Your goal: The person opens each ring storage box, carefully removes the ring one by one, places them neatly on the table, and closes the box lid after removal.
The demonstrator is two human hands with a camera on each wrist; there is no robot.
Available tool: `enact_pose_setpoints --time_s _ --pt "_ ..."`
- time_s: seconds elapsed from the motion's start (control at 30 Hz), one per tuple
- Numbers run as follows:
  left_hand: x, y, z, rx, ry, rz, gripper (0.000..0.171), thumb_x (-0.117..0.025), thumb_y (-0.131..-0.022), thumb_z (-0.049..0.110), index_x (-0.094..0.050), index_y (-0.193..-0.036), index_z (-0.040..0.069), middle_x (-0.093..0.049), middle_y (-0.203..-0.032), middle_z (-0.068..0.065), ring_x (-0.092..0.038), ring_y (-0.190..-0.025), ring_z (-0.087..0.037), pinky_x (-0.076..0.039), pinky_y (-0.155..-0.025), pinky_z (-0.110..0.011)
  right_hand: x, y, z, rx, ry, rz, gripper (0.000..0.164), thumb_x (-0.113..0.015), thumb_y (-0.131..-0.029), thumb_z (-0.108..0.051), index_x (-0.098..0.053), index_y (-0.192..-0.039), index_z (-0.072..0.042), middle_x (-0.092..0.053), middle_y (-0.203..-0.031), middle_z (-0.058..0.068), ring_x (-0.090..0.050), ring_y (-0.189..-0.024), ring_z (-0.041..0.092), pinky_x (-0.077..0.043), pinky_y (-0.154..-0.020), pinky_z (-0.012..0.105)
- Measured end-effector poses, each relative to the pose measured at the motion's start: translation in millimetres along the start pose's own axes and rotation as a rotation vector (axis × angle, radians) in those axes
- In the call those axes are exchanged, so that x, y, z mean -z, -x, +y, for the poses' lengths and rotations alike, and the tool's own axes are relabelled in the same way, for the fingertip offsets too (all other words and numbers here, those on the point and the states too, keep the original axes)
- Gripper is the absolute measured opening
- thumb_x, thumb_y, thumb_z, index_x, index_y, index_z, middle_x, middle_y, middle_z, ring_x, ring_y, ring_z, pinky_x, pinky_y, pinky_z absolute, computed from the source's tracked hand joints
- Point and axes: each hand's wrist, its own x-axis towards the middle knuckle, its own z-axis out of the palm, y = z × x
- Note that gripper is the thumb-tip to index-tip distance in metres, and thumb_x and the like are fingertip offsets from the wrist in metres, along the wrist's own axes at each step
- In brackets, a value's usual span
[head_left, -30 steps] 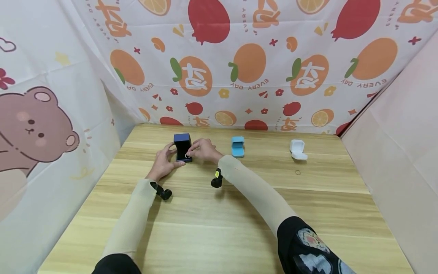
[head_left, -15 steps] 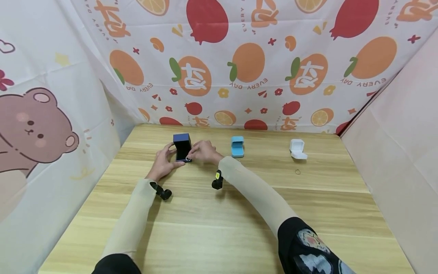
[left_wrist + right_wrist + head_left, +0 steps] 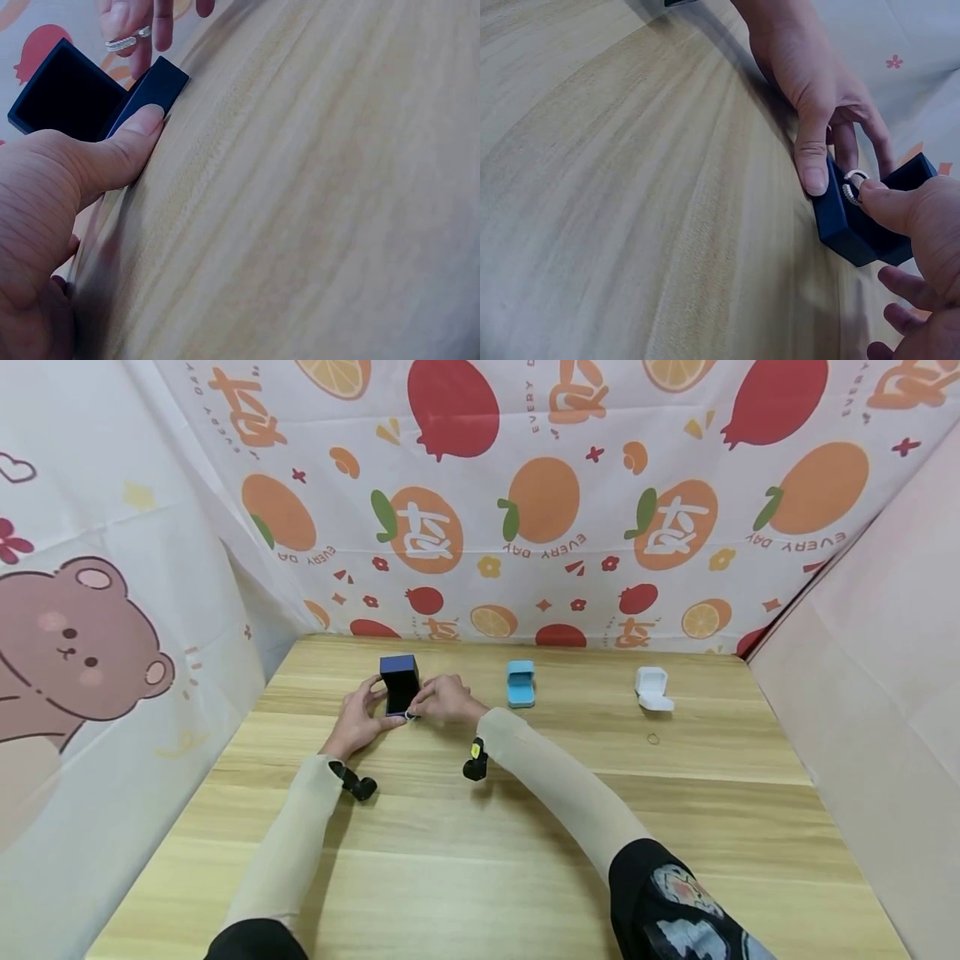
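In the head view, a dark blue ring box (image 3: 399, 667) stands with its lid raised at the back left of the table. My left hand (image 3: 356, 723) grips it from the left, thumb (image 3: 814, 176) against the front of the base and fingers on the side. Between thumb and finger, my right hand (image 3: 448, 700) pinches a silver ring (image 3: 850, 190). The right wrist view shows that ring over the base of the box; whether it touches the inside, I cannot tell. Sparkling bands mark the ring (image 3: 127, 43) in the left wrist view.
A light blue ring box (image 3: 521, 685) stands open right of my hands. Farther right is an open white ring box (image 3: 654, 687), with a thin ring (image 3: 653, 738) lying on the wooden table (image 3: 480, 860) before it. A fruit-print cloth (image 3: 543, 560) hangs behind.
My right hand has shifted slightly down toward the front of the dark blue box, and the pinched ring with it. My left hand keeps its grip on the box.
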Motion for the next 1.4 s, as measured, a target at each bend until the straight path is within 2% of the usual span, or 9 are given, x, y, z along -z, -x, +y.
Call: enact_pose_setpoints --time_s 0.17,0.4,0.5,0.63,0.73,0.9,1.1,1.3,1.4 --pt "0.8 0.4 -0.2 0.000 0.002 0.005 0.106 -0.086 -0.082 0.032 -0.019 -0.163 0.017 -0.048 -0.154 -0.022 -0.019 -0.150 -0.043 -0.016 -0.120 -0.067 -4 -1 1 0.006 0.006 -0.025 0.010 -0.077 -0.091 -0.034 -0.084 -0.090 -0.027 -0.068 -0.137 0.001 -0.044 -0.145 0.027 -0.023 -0.115 0.075" --pt "1.6 -2.2 -0.7 -0.004 -0.008 0.010 0.106 -0.086 -0.082 0.032 -0.019 -0.163 0.018 -0.048 -0.155 -0.020 -0.019 -0.150 -0.043 -0.015 -0.121 -0.066 -6 1 0 0.034 0.021 -0.027 0.009 -0.078 -0.090 -0.034 -0.084 -0.089 -0.026 -0.075 -0.115 -0.005 -0.057 -0.126 0.025 -0.030 -0.114 0.070" --pt "2.4 -2.5 1.0 0.002 -0.004 0.010 0.105 -0.086 -0.083 0.030 -0.020 -0.163 0.018 -0.049 -0.155 -0.019 -0.019 -0.151 -0.042 -0.014 -0.122 -0.065 -6 2 -1 0.044 0.034 -0.033 0.010 -0.077 -0.091 -0.034 -0.084 -0.090 -0.026 -0.075 -0.116 -0.006 -0.055 -0.132 0.024 -0.029 -0.114 0.071" --pt "2.0 -2.3 1.4 0.008 -0.004 0.013 0.104 -0.086 -0.083 0.029 -0.020 -0.163 0.018 -0.048 -0.155 -0.019 -0.019 -0.150 -0.041 -0.015 -0.122 -0.065 -8 3 -2 0.050 0.053 -0.034 0.010 -0.076 -0.091 -0.034 -0.084 -0.088 -0.027 -0.077 -0.114 -0.005 -0.053 -0.136 0.027 -0.032 -0.112 0.065" --pt "1.4 -1.7 0.0 0.009 -0.004 0.014 0.105 -0.086 -0.082 0.030 -0.020 -0.163 0.017 -0.049 -0.154 -0.019 -0.020 -0.150 -0.042 -0.015 -0.122 -0.064 -10 4 -3 0.045 0.070 -0.026 0.010 -0.077 -0.090 -0.036 -0.083 -0.085 -0.029 -0.078 -0.109 -0.006 -0.056 -0.130 0.028 -0.036 -0.106 0.058" --pt "1.2 -1.9 -0.5 0.004 -0.009 0.013 0.105 -0.086 -0.083 0.030 -0.019 -0.163 0.017 -0.048 -0.154 -0.019 -0.020 -0.150 -0.043 -0.014 -0.122 -0.065 -14 5 -2 0.021 0.080 -0.031 0.010 -0.077 -0.090 -0.038 -0.082 -0.083 -0.033 -0.074 -0.124 -0.003 -0.046 -0.139 0.034 -0.033 -0.109 0.058" --pt "0.5 -0.2 -0.2 0.003 -0.014 0.007 0.105 -0.086 -0.083 0.029 -0.020 -0.163 0.015 -0.049 -0.154 -0.020 -0.019 -0.151 -0.043 -0.014 -0.122 -0.065 -17 7 -2 -0.003 0.094 -0.081 0.011 -0.076 -0.091 -0.040 -0.082 -0.086 -0.034 -0.049 -0.158 0.005 -0.028 -0.151 0.040 -0.026 -0.115 0.061" --pt "-0.4 -2.4 -3.0 -0.008 -0.020 0.010 0.104 -0.085 -0.083 0.031 -0.020 -0.163 0.016 -0.049 -0.153 -0.020 -0.020 -0.151 -0.043 -0.014 -0.122 -0.064 -16 9 -4 -0.006 0.110 -0.076 0.012 -0.075 -0.091 -0.042 -0.082 -0.088 -0.033 -0.056 -0.152 0.003 -0.026 -0.152 0.041 -0.023 -0.116 0.063" --pt "-0.5 -2.6 -3.3 -0.003 -0.013 0.010 0.105 -0.085 -0.083 0.031 -0.020 -0.163 0.017 -0.049 -0.154 -0.020 -0.021 -0.149 -0.042 -0.015 -0.121 -0.064 -17 9 -4 -0.019 0.117 -0.083 0.012 -0.075 -0.091 -0.042 -0.082 -0.087 -0.033 -0.051 -0.156 0.002 -0.022 -0.154 0.041 -0.020 -0.118 0.064"
